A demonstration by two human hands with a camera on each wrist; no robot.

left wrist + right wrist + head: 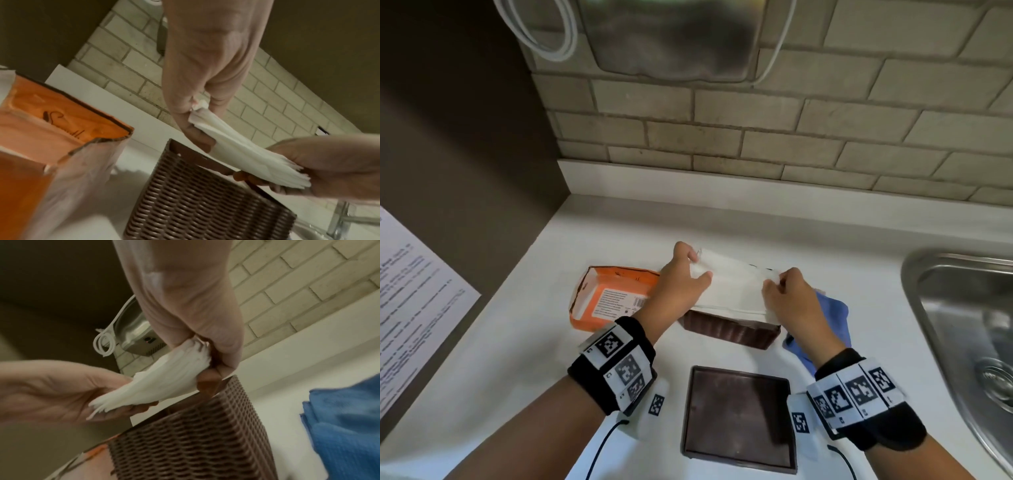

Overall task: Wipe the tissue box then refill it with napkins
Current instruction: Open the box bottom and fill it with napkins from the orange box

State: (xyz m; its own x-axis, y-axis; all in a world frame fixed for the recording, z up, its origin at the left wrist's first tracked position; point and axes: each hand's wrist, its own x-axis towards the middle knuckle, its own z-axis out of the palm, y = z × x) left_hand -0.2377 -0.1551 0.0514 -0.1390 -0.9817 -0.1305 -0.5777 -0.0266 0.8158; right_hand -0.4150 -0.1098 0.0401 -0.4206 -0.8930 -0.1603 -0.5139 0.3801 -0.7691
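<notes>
A brown woven tissue box [736, 331] [205, 203] [195, 443] stands open on the white counter [619, 233]. Just above its opening hangs a stack of white napkins [729, 287] [242, 154] [162, 382], held at both ends. My left hand [685, 274] [197, 126] grips the left end, thumb on top. My right hand [787, 294] [207, 368] pinches the right end. The box's flat brown lid [738, 416] lies on the counter near me. An opened orange napkin package [609, 298] [51, 146] lies left of the box.
A blue cloth [828, 322] [341, 423] lies right of the box. A steel sink [969, 329] sits at the far right. A brick wall [756, 130] backs the counter, with a metal dispenser [671, 37] and white cable [541, 37] above. A printed sheet [410, 294] hangs left.
</notes>
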